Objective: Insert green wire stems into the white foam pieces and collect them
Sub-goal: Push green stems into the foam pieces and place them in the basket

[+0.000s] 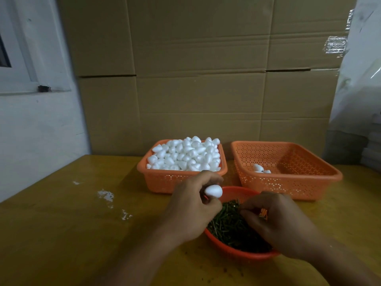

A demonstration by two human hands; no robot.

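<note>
head view: left hand (190,205) grips foam piece (213,191).

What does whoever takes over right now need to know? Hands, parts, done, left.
Left hand: grips one white foam piece, no stem visible in it.
Right hand: fingers curled down in the green wire stems in the round red basket; whether it has pinched one cannot be told.
Supply: left orange basket heaped with foam pieces.
Done: right orange basket holds only a few pieces; their stems are not visible.
Left: stem the held piece, drop it in the right basket, then work through nearly the whole heap.
</note>
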